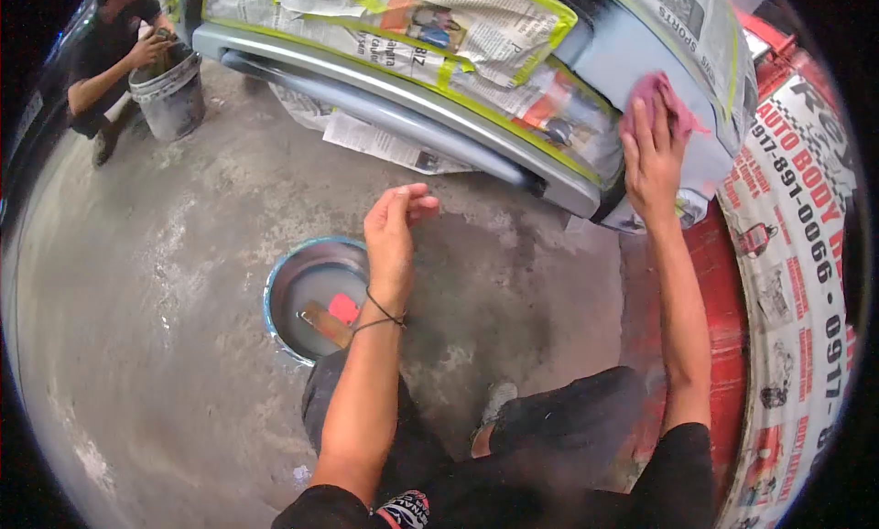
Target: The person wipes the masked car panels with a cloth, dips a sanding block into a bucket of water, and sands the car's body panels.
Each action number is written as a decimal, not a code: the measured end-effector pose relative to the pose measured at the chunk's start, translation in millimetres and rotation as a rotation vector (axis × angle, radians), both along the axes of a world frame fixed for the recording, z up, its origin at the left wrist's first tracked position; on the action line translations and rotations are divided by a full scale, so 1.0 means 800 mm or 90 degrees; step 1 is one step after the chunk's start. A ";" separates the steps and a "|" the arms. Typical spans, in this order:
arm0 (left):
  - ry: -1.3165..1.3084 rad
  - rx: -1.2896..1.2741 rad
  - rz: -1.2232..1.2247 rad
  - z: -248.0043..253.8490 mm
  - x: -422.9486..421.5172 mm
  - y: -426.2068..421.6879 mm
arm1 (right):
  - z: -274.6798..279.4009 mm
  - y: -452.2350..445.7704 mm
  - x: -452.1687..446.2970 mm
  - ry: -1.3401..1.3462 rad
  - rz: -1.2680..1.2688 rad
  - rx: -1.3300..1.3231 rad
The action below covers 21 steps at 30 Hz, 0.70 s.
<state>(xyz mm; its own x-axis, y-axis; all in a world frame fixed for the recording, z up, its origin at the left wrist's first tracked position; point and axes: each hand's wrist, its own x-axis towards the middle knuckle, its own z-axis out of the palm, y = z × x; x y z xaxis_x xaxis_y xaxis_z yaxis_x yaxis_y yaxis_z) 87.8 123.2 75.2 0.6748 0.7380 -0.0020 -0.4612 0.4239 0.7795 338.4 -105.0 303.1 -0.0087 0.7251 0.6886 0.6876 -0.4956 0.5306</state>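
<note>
Grey floor (174, 300) stretches from the bucket (176, 113) at far left to the blue-rimmed basin (273, 311); near it, the left hand (394, 227) hangs in midair, fingers (423, 202) loosely curled; the crumpled pink cloth (655, 85) lies on the car's grey panel (609, 55). The right hand (655, 167) rests flat on the cloth, fingers straight, arm (682, 300) stretched forward; a printed banner (801, 245) borders the right side.

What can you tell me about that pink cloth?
The pink cloth looks like soft, thin fabric, bunched and wrinkled, with a ragged-looking edge and a small pointed corner sticking out to the picture's right. It lies against the light grey vehicle panel, between areas masked with newspaper. The right hand lies over it, fingers extended, hiding part of it. Whether it is wet, I can't tell.
</note>
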 end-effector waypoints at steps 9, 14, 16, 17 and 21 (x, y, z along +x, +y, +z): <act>0.059 0.046 -0.070 -0.025 0.020 -0.014 | 0.028 0.081 -0.010 -0.122 0.053 -0.054; 0.121 0.093 -0.080 -0.045 0.012 0.006 | -0.003 -0.025 0.014 -0.044 0.023 0.067; 0.083 0.074 -0.047 -0.043 0.021 0.007 | -0.001 -0.019 0.001 -0.026 0.039 0.101; 0.084 0.071 -0.052 -0.042 0.027 0.005 | 0.006 -0.006 0.002 -0.065 0.027 0.075; 0.136 0.101 -0.114 -0.041 0.029 -0.018 | 0.014 0.108 -0.024 -0.119 0.023 -0.007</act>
<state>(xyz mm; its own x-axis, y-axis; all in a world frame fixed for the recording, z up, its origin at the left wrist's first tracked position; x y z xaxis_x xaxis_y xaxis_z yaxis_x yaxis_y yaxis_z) 111.2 108.7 42.4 0.7910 0.6096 -0.0521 -0.2084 0.3485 0.9138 319.2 -18.7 314.1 -0.1617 0.7295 0.6646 0.5932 -0.4664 0.6562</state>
